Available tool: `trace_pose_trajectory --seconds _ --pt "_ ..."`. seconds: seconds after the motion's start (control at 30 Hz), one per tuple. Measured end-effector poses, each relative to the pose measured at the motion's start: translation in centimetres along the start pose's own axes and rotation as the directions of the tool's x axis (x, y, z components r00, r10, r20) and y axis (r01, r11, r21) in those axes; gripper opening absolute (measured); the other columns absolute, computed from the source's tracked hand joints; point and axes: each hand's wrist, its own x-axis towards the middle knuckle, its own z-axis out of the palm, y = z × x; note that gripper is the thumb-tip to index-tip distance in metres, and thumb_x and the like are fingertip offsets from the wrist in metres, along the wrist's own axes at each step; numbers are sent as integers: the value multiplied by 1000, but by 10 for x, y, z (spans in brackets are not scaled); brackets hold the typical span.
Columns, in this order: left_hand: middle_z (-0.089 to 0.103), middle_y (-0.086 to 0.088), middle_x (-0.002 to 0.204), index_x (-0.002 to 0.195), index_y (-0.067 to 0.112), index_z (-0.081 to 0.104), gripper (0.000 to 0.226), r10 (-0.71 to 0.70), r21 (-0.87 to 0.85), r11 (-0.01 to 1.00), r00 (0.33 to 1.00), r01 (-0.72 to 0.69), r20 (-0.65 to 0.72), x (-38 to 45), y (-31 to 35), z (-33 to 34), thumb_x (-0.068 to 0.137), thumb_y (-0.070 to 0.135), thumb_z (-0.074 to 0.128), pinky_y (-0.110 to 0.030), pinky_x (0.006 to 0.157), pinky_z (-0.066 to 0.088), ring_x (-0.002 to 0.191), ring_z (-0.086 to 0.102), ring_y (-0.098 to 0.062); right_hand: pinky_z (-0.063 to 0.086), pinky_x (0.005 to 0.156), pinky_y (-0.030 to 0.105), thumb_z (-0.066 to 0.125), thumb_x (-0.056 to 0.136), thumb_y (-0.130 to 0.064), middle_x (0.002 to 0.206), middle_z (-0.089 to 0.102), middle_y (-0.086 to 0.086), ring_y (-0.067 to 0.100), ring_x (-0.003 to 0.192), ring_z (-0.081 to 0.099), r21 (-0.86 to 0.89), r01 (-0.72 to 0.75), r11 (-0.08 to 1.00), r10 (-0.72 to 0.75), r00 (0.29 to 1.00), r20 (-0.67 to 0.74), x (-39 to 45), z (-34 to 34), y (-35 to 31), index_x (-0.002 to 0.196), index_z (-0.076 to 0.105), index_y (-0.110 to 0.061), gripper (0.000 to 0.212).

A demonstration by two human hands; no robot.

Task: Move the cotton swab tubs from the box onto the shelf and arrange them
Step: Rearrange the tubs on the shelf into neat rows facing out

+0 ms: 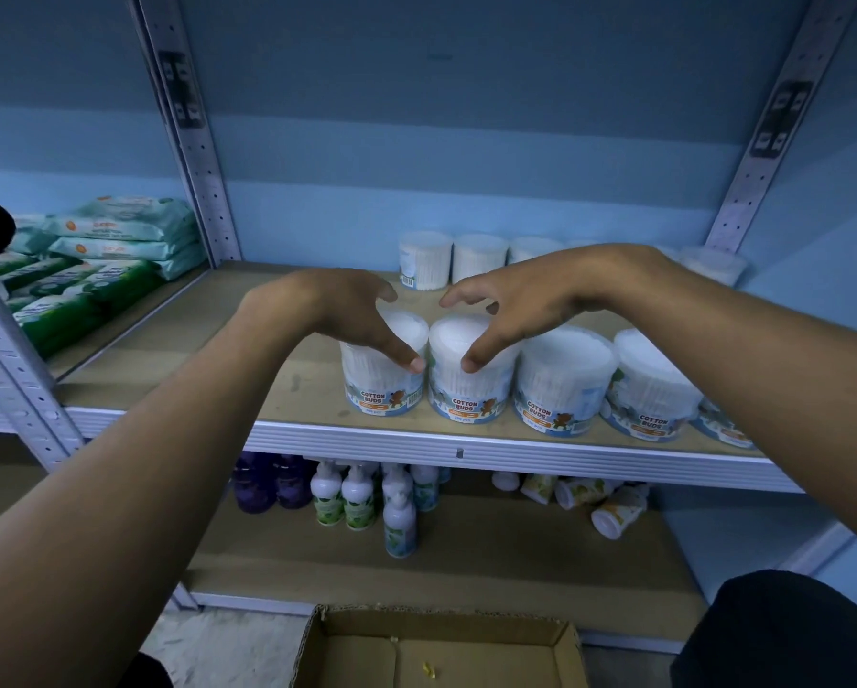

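Reaching over the front row on the wooden shelf board [287, 374], the left hand [347, 315] spreads loosely above the leftmost clear round plastic tub of cotton swabs [384, 374], its thumb touching the lid but gripping nothing. The right hand [520, 300], also loose, touches the second tub [471, 379] just beside it. Both upright tubs read "COTTON BUDS"; the brown cardboard box [436, 652] below looks emptied.

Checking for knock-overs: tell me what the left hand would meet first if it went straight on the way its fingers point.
Probably the back-row tub: the left hand points rearward over the front tub its thumb touches. Depth unclear.
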Motion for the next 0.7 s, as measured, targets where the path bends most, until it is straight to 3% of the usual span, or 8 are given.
trace_pose_trajectory --seconds 0.07,0.27,0.4,0.5,0.7 --pt "32 6 158 152 31 33 114 25 35 999 998 -23 -65 -3 10 0 57 79 73 -39 115 32 143 35 -21 33 115 41 74 68 -68 157 33 -17 12 141 39 -3 -16 1000 16 999 -30 -17 -8 12 148 29 -50 94" --pt "29 6 160 152 30 34 103 142 7 990 981 -142 -131 -6 64 11 68 81 62 -37 117 24 147 26 -18 37 104 30 76 79 -54 154 39 -9 13 133 47 -22 -120 993 118 991 -60 -80 -23 66 150 34 -41 84" --pt "35 8 157 148 31 41 98 236 -8 971 962 -239 -138 -2 110 12 66 80 65 -33 114 27 145 32 -16 37 109 33 77 79 -53 155 39 -7 14 132 48 -21 -210 978 208 976 -57 -118 -22 103 150 35 -40 84" --pt "42 10 152 146 30 44 94 296 5 955 947 -298 -121 1 143 13 67 76 69 -30 111 31 140 39 -14 35 104 28 77 80 -52 155 40 -5 15 133 47 -43 -267 963 264 962 -62 -142 -18 128 150 35 -37 83" --pt "53 10 139 140 32 49 86 386 37 923 918 -384 -93 10 203 18 67 70 74 -32 106 41 127 50 -15 36 109 33 77 79 -52 155 39 -5 17 134 46 -31 -355 934 353 934 -48 -175 -9 169 150 34 -37 84"
